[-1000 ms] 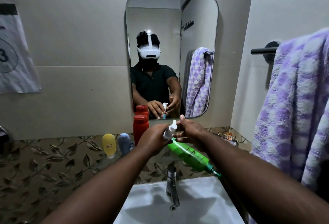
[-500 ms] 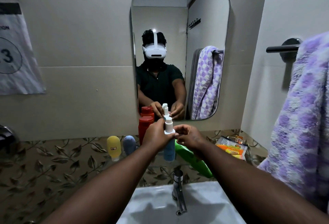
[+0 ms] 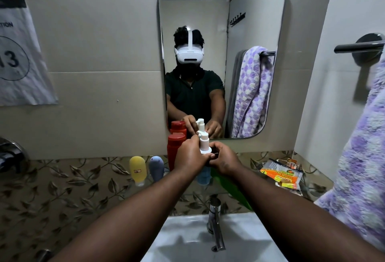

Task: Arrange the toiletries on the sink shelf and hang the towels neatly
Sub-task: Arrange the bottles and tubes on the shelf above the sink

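You stand at a white sink (image 3: 183,238) with a chrome tap (image 3: 215,226), facing a leaf-patterned shelf (image 3: 68,180) under a rounded mirror (image 3: 221,53). On the shelf a yellow tube (image 3: 137,170), a grey-blue tube (image 3: 156,167) and a red bottle (image 3: 174,150) stand in a row; an orange packet (image 3: 282,176) lies at the right end. A purple checked towel (image 3: 360,168) hangs from the rail (image 3: 357,47) on the right wall. Your left hand (image 3: 190,154) and right hand (image 3: 226,160) both have their fingers closed around the blue pump bottle (image 3: 204,175), held upright just right of the red bottle, its base at the shelf. A green bottle (image 3: 231,188) lies tilted behind your right wrist. Since a second ago you have raised the pump bottle from a slant to upright, and it sits closer to the red bottle.
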`<action>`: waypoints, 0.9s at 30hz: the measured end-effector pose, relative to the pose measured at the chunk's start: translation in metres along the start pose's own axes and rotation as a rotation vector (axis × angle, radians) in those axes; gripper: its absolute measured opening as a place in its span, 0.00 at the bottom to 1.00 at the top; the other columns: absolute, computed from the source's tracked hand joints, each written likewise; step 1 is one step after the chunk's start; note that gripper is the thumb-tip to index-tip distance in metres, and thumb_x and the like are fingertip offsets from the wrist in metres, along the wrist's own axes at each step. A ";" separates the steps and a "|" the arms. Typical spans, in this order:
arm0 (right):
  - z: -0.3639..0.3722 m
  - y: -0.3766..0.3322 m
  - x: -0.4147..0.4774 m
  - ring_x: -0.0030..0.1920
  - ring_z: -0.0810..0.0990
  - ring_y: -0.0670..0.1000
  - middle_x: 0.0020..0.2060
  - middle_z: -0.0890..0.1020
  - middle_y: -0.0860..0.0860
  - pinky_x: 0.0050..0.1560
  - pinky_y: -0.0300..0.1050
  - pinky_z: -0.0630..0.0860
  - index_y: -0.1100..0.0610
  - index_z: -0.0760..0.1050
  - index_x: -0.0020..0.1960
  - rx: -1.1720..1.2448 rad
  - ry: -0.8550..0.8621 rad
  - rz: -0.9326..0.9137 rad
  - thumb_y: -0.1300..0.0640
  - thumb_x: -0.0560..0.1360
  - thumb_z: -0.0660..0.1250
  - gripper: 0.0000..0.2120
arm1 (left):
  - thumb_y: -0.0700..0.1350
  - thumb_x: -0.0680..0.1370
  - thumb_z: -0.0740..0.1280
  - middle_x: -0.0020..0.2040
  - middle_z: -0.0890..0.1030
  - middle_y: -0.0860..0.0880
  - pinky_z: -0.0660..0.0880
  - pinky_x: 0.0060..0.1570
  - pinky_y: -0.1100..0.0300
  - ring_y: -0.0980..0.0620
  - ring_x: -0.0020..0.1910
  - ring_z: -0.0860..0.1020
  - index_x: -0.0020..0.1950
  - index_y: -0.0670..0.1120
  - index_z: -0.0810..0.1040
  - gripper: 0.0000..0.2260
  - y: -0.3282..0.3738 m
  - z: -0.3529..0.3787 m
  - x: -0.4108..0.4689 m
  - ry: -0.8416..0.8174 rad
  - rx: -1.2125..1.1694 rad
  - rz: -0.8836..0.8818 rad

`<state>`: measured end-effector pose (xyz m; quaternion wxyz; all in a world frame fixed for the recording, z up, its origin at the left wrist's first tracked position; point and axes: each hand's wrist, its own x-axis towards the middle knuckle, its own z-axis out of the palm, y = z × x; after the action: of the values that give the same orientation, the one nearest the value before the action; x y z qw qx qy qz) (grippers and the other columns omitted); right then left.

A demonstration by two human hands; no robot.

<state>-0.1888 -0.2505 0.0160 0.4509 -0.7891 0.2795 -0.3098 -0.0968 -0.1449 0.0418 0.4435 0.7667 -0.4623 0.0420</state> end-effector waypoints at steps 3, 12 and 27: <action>0.000 -0.002 0.001 0.46 0.81 0.51 0.47 0.85 0.52 0.52 0.49 0.80 0.54 0.76 0.52 -0.046 0.005 -0.001 0.72 0.66 0.75 0.20 | 0.55 0.72 0.75 0.51 0.84 0.50 0.79 0.47 0.54 0.49 0.50 0.82 0.55 0.49 0.79 0.16 0.000 0.002 0.001 0.015 0.021 -0.011; 0.006 -0.003 -0.002 0.42 0.81 0.52 0.41 0.83 0.47 0.47 0.54 0.78 0.48 0.72 0.45 -0.136 0.104 0.019 0.54 0.64 0.74 0.15 | 0.49 0.74 0.74 0.54 0.83 0.48 0.78 0.47 0.55 0.48 0.52 0.82 0.63 0.50 0.75 0.18 0.006 0.006 -0.004 0.086 0.006 -0.013; 0.006 -0.011 -0.008 0.44 0.81 0.52 0.47 0.81 0.51 0.50 0.56 0.80 0.51 0.70 0.55 -0.168 0.128 0.008 0.60 0.71 0.69 0.15 | 0.48 0.74 0.73 0.60 0.78 0.45 0.74 0.47 0.57 0.44 0.56 0.79 0.76 0.48 0.63 0.32 0.012 0.002 -0.016 0.101 0.133 0.112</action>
<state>-0.1880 -0.2367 0.0214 0.3656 -0.8015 0.3360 -0.3332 -0.1159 -0.1380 0.0405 0.4112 0.7644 -0.4776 0.1361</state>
